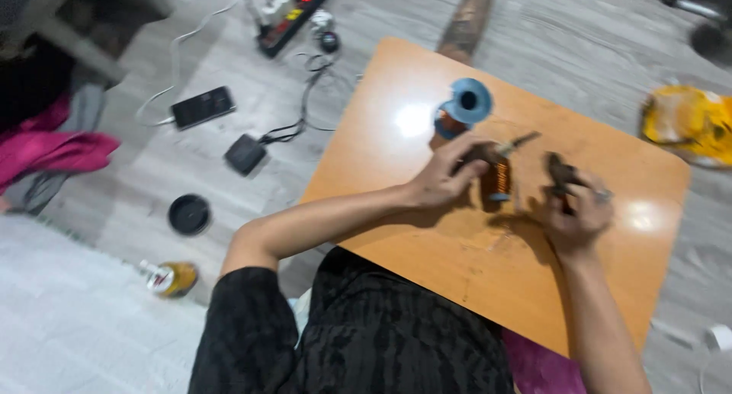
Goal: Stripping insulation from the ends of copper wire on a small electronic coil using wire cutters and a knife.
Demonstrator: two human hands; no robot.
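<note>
My left hand (442,177) grips a small copper-wound coil (497,179) on a dark core, held just above the orange wooden table (457,249). A thin metal rod or wire end (518,143) sticks out from the top of the coil. My right hand (577,211) is closed around a small dark brown object (559,171), a little to the right of the coil. A blue spool of copper wire (463,107) lies on its side on the table beyond my left hand. The picture is blurred, so fine detail is unclear.
On the grey floor to the left lie a phone (202,107), a black adapter with cable (245,154), a power strip (293,17), a round black lid (189,214) and a small bottle (169,278). A yellow bag (686,123) sits at right, pink cloth (53,150) at far left.
</note>
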